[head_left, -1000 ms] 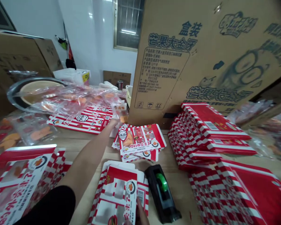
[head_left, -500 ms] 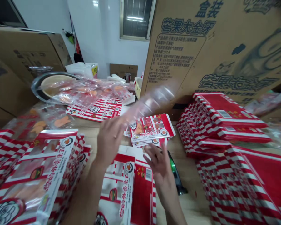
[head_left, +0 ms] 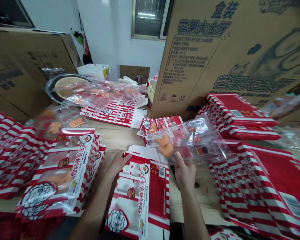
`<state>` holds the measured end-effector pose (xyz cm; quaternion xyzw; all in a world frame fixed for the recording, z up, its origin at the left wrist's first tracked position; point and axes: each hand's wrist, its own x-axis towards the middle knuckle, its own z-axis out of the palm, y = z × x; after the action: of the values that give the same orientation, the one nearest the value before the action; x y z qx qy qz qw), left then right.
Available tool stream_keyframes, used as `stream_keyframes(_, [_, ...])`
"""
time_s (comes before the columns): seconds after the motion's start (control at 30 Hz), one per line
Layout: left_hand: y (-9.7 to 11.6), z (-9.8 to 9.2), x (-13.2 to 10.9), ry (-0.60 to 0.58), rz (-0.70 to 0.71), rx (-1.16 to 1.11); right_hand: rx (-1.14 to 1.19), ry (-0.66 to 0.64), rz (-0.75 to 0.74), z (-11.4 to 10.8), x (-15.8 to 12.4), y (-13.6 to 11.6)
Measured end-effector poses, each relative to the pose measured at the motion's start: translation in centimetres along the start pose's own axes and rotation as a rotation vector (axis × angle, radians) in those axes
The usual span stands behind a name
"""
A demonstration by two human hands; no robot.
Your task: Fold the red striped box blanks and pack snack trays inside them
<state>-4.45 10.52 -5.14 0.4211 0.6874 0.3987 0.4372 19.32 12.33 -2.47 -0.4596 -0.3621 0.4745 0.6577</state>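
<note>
Apparently a loading step: right hand (head_left: 186, 171) pinches clear plastic food pack (head_left: 188, 141), left hand (head_left: 118, 163) grips red-and-white cardboard carton (head_left: 132, 193); next seemingly calls for opened flaps (head_left: 141, 150).

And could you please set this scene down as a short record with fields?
Left hand: at the upper left corner of the windowed box in front
Right hand: holds a transparent pack
Pack contents: orange pieces among others
Left side: piled striped boxes
Right side: stacked red-and-white boxes
Behind right-hand stacks: large cardboard carton
</note>
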Motion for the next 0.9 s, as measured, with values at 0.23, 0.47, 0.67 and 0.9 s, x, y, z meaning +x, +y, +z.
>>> stream_keyframes(0.23, [2.2,1.6,-6.5,-0.15,-0.045,-0.594,0.2,0.019,0.136,2.3,-0.3,0.8])
stream_keyframes(0.47, [2.9,3.1,-8.8,-0.304,-0.114,-0.862,0.224,-0.103,0.319,1.7,-1.6,-0.6])
stream_keyframes(0.67, [1.4,3.3,-8.6,-0.044,-0.012,-0.736,0.099,-0.399,0.49,-2.6,-3.1,-1.8])
stream_keyframes(0.9, [2.5,2.6,-7.8,-0.268,0.369,-0.222,0.002,-0.385,0.295,-3.5,-1.0,-3.7])
